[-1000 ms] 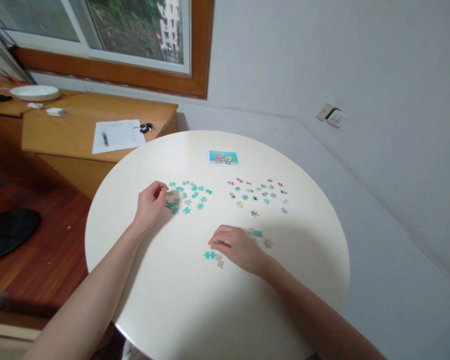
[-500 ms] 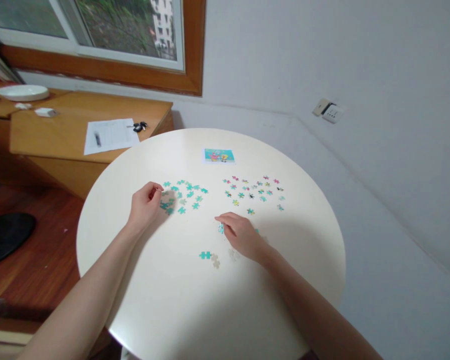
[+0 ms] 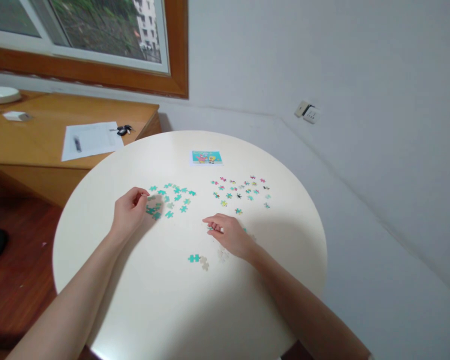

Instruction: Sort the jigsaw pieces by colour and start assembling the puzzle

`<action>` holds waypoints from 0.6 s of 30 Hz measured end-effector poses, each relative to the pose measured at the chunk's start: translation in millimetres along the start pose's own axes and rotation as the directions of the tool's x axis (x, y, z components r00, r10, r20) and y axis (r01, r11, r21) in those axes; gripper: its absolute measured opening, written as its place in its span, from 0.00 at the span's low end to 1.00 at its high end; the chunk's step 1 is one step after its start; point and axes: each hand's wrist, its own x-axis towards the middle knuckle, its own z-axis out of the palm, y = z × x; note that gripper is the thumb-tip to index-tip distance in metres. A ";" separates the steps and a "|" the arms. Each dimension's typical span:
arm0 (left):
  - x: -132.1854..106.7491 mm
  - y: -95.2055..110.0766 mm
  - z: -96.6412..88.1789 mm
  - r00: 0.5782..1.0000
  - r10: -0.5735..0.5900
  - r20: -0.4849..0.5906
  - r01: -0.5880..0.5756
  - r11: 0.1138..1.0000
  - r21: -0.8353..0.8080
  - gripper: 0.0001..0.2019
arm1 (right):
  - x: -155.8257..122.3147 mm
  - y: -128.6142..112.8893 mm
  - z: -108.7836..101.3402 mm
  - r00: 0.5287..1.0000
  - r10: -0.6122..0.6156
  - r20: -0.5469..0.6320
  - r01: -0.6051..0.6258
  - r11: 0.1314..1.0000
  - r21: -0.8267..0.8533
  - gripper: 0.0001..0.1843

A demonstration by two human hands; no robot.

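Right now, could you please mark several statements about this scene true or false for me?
1. The left hand is beside the teal pieces. True.
2. A paper sheet lies on the wooden desk. True.
3. The picture card lies on the wooden desk. False: the picture card lies on the white table.
4. The teal pieces lie left of the multicoloured pieces. True.
5. The right hand is beyond the multicoloured pieces. False: the right hand is on their near side.

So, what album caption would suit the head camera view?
Left hand and right hand among jigsaw pieces on a round white table, picture card beyond.
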 end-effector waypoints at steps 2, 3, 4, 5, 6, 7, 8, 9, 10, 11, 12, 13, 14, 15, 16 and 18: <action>0.4 -0.2 -0.4 1.000 0.002 -0.002 -0.002 1.000 -0.002 0.08 | 0.2 0.6 0.3 1.000 0.020 -0.013 -0.019 0.996 0.088 0.13; 0.6 -0.4 -0.5 1.000 0.002 -0.004 -0.002 1.000 -0.002 0.08 | 0.6 0.9 -0.8 0.999 0.033 -0.028 -0.029 0.990 0.134 0.11; 0.7 -0.8 -0.6 1.000 0.003 -0.005 -0.003 1.000 0.000 0.08 | 1.3 1.3 -3.4 0.998 0.048 -0.049 -0.039 0.983 0.180 0.10; 0.9 -1.2 -0.7 1.000 0.006 -0.007 -0.006 1.000 0.002 0.07 | 2.2 1.9 -7.5 0.995 0.062 -0.079 -0.043 0.975 0.218 0.09; 0.9 -1.7 -0.8 1.000 0.011 -0.006 -0.011 1.000 0.002 0.06 | 3.4 3.0 -13.4 0.990 0.074 -0.118 -0.043 0.968 0.247 0.09; 1.0 -2.1 -0.9 1.000 0.015 -0.005 -0.015 1.000 -0.001 0.06 | 4.6 4.6 -21.0 0.984 0.087 -0.156 -0.043 0.962 0.268 0.09; 1.0 -2.5 -1.0 1.000 0.018 -0.003 -0.018 1.000 -0.005 0.05 | 5.9 7.0 -30.2 0.975 0.100 -0.197 -0.042 0.960 0.278 0.09; 1.0 -2.7 -1.1 1.000 0.020 0.001 -0.020 1.000 -0.009 0.05 | 7.2 10.2 -40.4 0.964 0.117 -0.238 -0.047 0.959 0.280 0.10; 1.0 -2.8 -1.2 1.000 0.022 0.005 -0.022 1.000 -0.011 0.05 | 8.5 14.4 -51.2 0.956 0.141 -0.257 -0.066 0.957 0.282 0.10; 0.9 -2.7 -1.3 1.000 0.023 0.008 -0.023 1.000 -0.009 0.05 | 9.8 19.5 -61.9 0.953 0.160 -0.256 -0.087 0.957 0.276 0.12; 0.9 -2.6 -1.4 1.000 0.025 0.012 -0.025 1.000 -0.004 0.05 | 11.3 25.4 -71.8 0.951 0.177 -0.254 -0.109 0.959 0.261 0.12; 0.9 -2.3 -1.5 0.999 0.029 0.015 -0.029 1.000 0.002 0.05 | 12.8 31.9 -80.6 0.951 0.187 -0.246 -0.129 0.963 0.235 0.12; 1.0 -2.0 -1.6 0.999 0.032 0.020 -0.033 0.999 0.007 0.05 | 14.6 38.5 -87.7 0.955 0.195 -0.225 -0.150 0.968 0.200 0.12; 1.0 -1.8 -1.6 0.999 0.034 0.023 -0.034 0.999 0.009 0.05 | 16.7 45.0 -93.1 0.956 0.206 -0.209 -0.172 0.971 0.168 0.12; 1.1 -1.5 -1.6 0.999 0.033 0.026 -0.033 0.999 0.010 0.05 | 19.1 51.0 -96.8 0.960 0.212 -0.185 -0.188 0.972 0.139 0.12; 1.2 -1.2 -1.5 0.999 0.023 0.025 -0.023 1.000 0.007 0.05 | 24.8 60.1 -100.2 0.966 0.210 -0.150 -0.201 0.977 0.073 0.10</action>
